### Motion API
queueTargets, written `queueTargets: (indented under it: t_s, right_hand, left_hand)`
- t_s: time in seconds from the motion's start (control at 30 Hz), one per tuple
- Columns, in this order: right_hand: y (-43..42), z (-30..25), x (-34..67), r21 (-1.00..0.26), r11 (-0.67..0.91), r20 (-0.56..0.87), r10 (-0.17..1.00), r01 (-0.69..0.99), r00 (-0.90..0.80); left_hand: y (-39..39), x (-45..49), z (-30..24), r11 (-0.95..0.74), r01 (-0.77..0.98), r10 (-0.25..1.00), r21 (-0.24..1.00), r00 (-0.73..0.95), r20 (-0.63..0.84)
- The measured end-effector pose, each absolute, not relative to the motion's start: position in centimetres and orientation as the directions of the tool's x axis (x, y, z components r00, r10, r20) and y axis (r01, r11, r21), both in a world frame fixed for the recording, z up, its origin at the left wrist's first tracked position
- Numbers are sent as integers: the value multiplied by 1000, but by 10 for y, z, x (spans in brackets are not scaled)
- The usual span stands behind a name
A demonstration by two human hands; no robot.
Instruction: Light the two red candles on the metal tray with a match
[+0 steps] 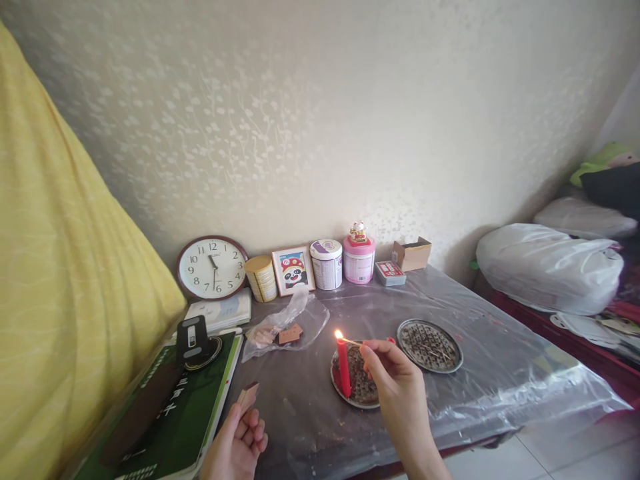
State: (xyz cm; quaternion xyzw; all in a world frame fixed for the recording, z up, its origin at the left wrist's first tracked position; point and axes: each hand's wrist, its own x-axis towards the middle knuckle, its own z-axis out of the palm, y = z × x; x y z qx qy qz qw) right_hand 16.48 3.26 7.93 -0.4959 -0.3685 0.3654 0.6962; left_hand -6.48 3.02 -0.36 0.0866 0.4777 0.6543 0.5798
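Note:
Pinched in my right hand point(397, 383) is a thin matchstick point(353, 343), its tip at the top of a red candle point(343, 370). A flame point(339, 334) burns there, where wick and match tip meet. The candle stands upright on a round, dark metal plate point(363, 402). My left hand point(235, 437) holds a small matchbox point(249, 396) between thumb and fingers, left of the candle and lower in view. Behind it lies a clear plastic bag point(310, 320) with several more matchboxes point(291, 333) in it.
A second round plate point(430, 345) with several burnt matchsticks sits to the right. Along the wall stand a clock point(212, 268), tins point(326, 265), a picture frame point(293, 270) and a small carton point(413, 255). Green book point(175, 400) at left; yellow curtain point(65, 267) beside it.

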Motion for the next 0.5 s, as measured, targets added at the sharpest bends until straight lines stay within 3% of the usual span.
queueTargets:
  t_s: [0.5]
  right_hand:
    - [32, 75, 166, -962, 222, 133, 888, -159, 440]
  left_hand:
    - [29, -63, -3, 123, -675, 843, 727, -316, -436]
